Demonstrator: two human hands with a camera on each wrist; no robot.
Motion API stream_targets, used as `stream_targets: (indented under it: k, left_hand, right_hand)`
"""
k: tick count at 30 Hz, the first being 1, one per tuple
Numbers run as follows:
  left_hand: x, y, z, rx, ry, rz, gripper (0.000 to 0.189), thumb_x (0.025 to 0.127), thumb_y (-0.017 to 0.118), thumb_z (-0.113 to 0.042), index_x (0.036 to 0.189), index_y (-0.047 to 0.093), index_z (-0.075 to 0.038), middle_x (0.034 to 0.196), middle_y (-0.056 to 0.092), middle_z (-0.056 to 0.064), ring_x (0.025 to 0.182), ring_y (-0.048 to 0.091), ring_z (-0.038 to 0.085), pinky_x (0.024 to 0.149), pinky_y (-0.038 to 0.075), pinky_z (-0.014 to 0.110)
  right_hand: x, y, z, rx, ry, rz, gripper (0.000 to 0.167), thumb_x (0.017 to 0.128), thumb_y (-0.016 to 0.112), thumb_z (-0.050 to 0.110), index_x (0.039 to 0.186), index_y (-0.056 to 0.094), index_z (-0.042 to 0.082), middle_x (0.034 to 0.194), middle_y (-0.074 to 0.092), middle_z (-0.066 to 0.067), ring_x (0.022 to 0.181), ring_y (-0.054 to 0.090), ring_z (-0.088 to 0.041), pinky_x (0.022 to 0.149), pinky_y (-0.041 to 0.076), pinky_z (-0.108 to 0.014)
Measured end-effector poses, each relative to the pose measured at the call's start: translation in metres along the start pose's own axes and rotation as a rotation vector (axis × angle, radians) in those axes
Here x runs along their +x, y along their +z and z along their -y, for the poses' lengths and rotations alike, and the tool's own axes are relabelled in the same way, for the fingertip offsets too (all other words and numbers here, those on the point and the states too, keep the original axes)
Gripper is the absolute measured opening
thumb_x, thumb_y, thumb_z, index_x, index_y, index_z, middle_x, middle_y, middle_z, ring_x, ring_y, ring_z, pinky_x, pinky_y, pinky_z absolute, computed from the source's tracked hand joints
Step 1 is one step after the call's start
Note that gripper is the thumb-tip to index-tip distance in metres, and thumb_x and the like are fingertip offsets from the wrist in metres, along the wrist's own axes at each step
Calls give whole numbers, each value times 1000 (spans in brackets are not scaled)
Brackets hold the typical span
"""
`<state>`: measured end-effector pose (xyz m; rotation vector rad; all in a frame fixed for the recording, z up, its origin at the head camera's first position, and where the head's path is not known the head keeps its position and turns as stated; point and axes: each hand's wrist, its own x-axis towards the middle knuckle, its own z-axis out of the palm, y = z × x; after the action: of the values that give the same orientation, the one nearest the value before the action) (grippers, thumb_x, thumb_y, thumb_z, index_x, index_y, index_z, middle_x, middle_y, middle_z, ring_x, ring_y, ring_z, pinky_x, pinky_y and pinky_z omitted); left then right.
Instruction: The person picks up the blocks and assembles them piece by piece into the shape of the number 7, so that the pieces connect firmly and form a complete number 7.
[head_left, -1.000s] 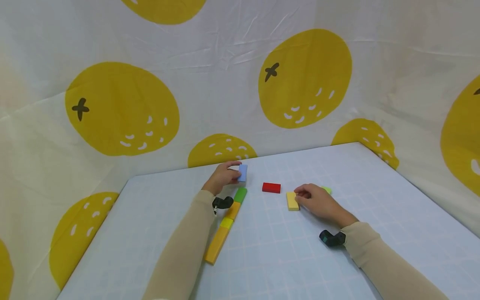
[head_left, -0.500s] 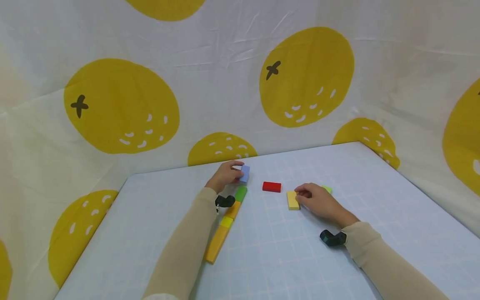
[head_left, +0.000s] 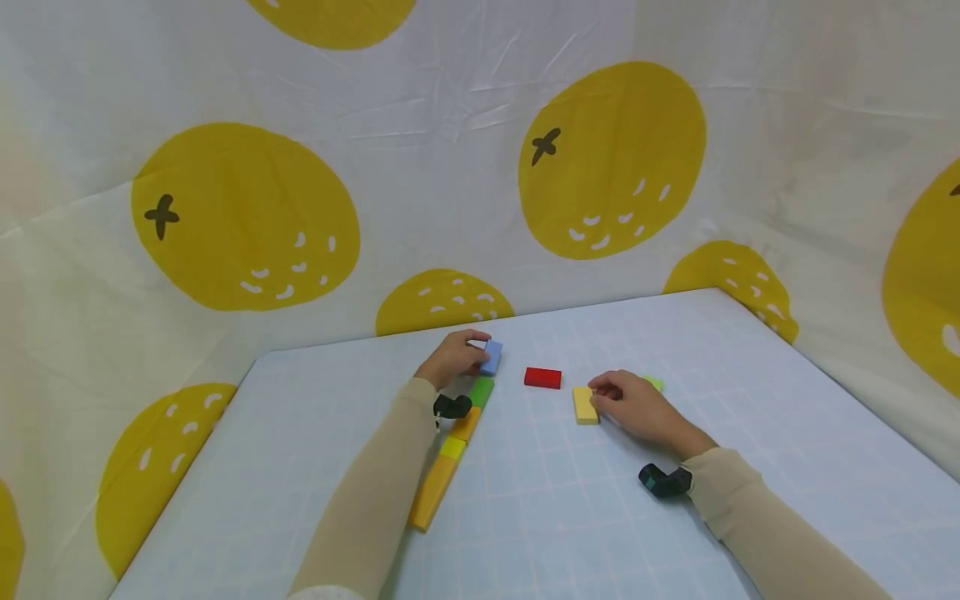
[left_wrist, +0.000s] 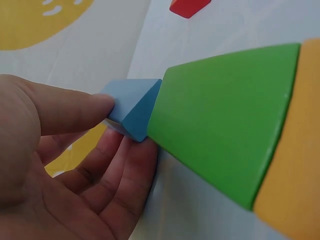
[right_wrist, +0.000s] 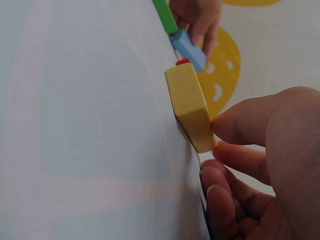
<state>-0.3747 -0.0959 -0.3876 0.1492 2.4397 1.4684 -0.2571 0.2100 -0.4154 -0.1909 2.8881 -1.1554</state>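
My left hand [head_left: 456,357] pinches a light-blue block [head_left: 491,357] between thumb and fingers at the far end of a row of blocks. In the left wrist view the blue block [left_wrist: 134,102] sits tilted, its edge right at the end of the green block [left_wrist: 225,115]. Behind the green one, the row runs toward me with an orange block [head_left: 466,425], a small yellow block [head_left: 453,447] and a long orange block [head_left: 434,492]. My right hand [head_left: 637,408] pinches a pale-yellow block [right_wrist: 187,102] by its edge with thumb and forefinger, its other fingers curled.
A red block [head_left: 543,378] lies on the table between my hands. Partly hidden behind my right hand is a light-green block [head_left: 655,383]. The pale-blue checked tabletop [head_left: 555,517] meets a white curtain [head_left: 450,192] printed with yellow fruit at its back edge.
My left hand has brought the blue block slightly right and down toward the green block's end, turning it to a slant. My right hand and the pale-yellow block have stayed put.
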Motion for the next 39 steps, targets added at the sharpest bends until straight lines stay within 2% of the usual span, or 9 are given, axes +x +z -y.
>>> stream_targets:
  k: [8,13,22,28,39]
  left_hand:
    - [0,0,5,37,-8,9,37,99,64,-18,135,62,-17,131,59,9,102,62,25,97,51,39]
    - [-1,1,2,42,-16,13,37,99,64,-18,136,62,-16,132,59,10,103,62,26,99,50,40]
    - [-4,1,-4,137,-33,7,34,99,63,-18,134,63,-17,128,62,8,100,63,25,100,49,43]
    - [-5,2,-4,158,-61,8,33,99,64,-18,132,64,-17,128,62,8,100,63,25,102,48,43]
    - [-5,5,-3,192,-43,0,31,99,62,-17,130,65,-14,126,62,8,98,61,26,97,50,41]
  right_hand:
    - [-1,-1,1,6,3,5,32,98,64,24,126,63,8,112,62,-6,100,55,-24,91,51,-42]
    - [-2,-2,5,11,4,4,33,98,64,24,126,63,7,112,62,-6,101,55,-24,91,51,-42]
    - [0,-5,2,7,2,5,33,98,64,24,126,63,8,111,61,-6,100,55,-24,90,51,-41]
    - [0,-5,3,8,5,10,33,98,64,24,126,63,7,110,61,-6,100,55,-24,89,51,-41]
    - [0,-2,2,16,15,12,33,98,64,25,126,63,8,112,61,-7,100,54,-25,90,51,-40]
